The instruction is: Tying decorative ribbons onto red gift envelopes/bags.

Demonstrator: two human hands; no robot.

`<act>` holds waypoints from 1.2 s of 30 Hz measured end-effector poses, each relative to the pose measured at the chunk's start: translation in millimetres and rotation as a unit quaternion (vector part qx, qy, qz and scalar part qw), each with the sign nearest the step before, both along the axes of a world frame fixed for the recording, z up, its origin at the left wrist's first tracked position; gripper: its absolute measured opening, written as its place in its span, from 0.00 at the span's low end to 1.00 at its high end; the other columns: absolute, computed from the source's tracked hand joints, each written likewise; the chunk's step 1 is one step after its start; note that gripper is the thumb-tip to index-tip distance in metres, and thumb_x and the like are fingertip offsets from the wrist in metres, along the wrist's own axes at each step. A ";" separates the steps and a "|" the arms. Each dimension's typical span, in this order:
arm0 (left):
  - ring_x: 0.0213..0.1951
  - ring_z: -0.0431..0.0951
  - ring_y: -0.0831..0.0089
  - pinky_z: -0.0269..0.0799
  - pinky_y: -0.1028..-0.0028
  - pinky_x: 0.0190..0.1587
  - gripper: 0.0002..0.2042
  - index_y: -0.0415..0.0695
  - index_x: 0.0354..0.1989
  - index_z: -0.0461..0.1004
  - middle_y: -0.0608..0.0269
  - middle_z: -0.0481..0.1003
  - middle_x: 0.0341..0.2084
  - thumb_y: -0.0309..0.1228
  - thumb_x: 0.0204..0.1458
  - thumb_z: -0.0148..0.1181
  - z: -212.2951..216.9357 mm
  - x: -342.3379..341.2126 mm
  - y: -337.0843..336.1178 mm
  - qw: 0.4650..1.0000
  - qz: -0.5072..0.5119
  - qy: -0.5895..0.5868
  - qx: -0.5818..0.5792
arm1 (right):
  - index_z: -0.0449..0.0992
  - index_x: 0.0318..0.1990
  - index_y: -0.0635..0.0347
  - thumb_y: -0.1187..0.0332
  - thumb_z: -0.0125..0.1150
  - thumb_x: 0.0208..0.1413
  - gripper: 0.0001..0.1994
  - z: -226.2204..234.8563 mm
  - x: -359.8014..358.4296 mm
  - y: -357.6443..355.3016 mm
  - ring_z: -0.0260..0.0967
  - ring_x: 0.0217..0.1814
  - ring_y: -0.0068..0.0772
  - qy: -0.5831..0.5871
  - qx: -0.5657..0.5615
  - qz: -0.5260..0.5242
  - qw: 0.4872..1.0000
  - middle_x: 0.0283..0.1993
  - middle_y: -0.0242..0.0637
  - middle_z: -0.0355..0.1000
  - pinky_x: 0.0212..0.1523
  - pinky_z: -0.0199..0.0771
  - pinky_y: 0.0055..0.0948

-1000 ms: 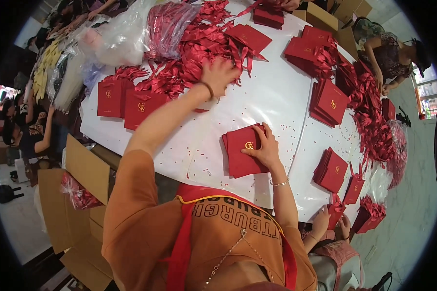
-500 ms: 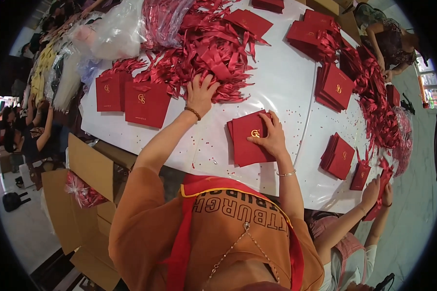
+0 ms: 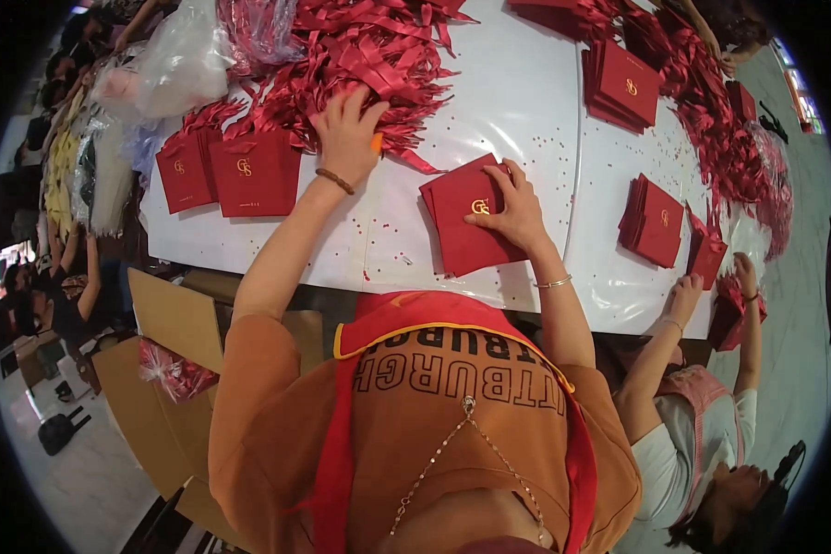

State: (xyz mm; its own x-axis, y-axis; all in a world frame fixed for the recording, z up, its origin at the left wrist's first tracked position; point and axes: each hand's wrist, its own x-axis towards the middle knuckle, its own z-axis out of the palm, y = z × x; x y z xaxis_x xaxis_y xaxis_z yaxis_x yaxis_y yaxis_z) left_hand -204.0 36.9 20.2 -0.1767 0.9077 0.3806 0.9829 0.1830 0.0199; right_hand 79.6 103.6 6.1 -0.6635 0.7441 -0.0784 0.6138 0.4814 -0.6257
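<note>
On the white-covered table a small stack of flat red gift bags [image 3: 462, 242] with a gold emblem lies in front of me, slightly tilted. My right hand [image 3: 515, 210] rests on its right side, thumb across the top bag and fingers around the upper edge. Up and to the left, my left hand [image 3: 349, 138] reaches onto the near edge of a big heap of red satin ribbons [image 3: 369, 55]. Its fingers are spread, and an orange cover or spot shows at the thumb. Just left of that hand lie more red bags [image 3: 254, 175], ribbons at their upper edges.
Clear plastic bags [image 3: 185, 60] lie at the far left. Stacks of red bags [image 3: 623, 88] and ribbons line the table's right side. A co-worker's hands [image 3: 683, 300] handle red bags at the lower right. An opened cardboard box [image 3: 171, 314] stands at the lower left.
The view has shifted, so the table sits higher in the picture. My left hand remains at the ribbons, fingers more spread; my right stays on the stack. The co-worker's hands have moved apart.
</note>
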 end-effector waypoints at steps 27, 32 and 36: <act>0.30 0.70 0.58 0.64 0.67 0.34 0.05 0.42 0.31 0.70 0.56 0.69 0.25 0.28 0.47 0.53 -54.2 65.0 -42.2 0.934 -0.235 -0.262 -0.060 | 0.71 0.45 0.54 0.59 0.65 0.40 0.22 2.2 -5.8 -23.3 0.60 0.48 0.42 0.104 0.188 0.138 0.967 0.46 0.39 0.63 0.47 0.61 0.38; 0.24 0.71 0.58 0.66 0.69 0.26 0.05 0.40 0.28 0.70 0.54 0.70 0.23 0.29 0.49 0.53 -38.4 70.7 -109.3 0.899 -0.174 -0.397 -0.065 | 0.72 0.45 0.54 0.62 0.65 0.41 0.20 -7.9 3.5 -39.4 0.60 0.48 0.41 0.100 0.218 0.117 0.964 0.46 0.38 0.64 0.48 0.61 0.38; 0.23 0.72 0.72 0.65 0.75 0.26 0.04 0.38 0.28 0.70 0.59 0.72 0.19 0.26 0.49 0.52 -14.6 80.1 -140.6 0.803 -0.172 -0.508 -0.259 | 0.73 0.44 0.53 0.62 0.65 0.41 0.19 -8.1 -3.8 -46.9 0.60 0.47 0.39 0.105 0.264 0.077 0.956 0.46 0.37 0.64 0.47 0.58 0.35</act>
State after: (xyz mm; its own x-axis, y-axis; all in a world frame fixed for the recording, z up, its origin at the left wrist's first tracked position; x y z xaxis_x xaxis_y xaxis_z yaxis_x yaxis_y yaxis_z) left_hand -123.9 -103.6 5.6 0.1378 0.9594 -0.2461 0.5021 0.1465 0.8523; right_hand 75.7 56.7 -2.0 -0.7285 0.5348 0.4281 0.3971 0.8389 -0.3722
